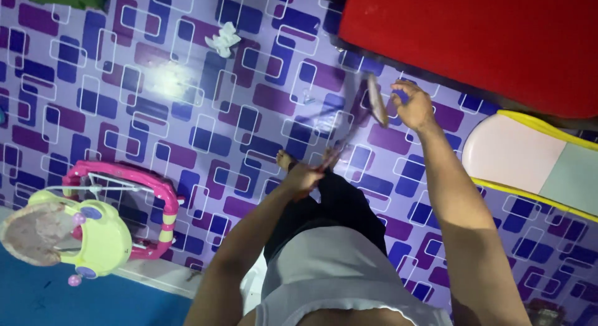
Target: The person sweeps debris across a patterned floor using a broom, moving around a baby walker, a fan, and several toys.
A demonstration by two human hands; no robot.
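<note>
At centre frame, over the patterned floor (pixel 187 114), the left hand (pixel 305 176) has its fingers closed on a thin blurred strap (pixel 339 145); the right hand (pixel 412 106) pinches a flat sandal-like piece (pixel 377 100). Seemingly mid-handling; steadying comes next.

Baby walker (pixel 93 226) left of feet (pixel 285 159)

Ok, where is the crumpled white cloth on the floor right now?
In the head view the crumpled white cloth lies on the purple patterned floor near the top, left of centre, well away from both hands and left of the red mat.
</note>
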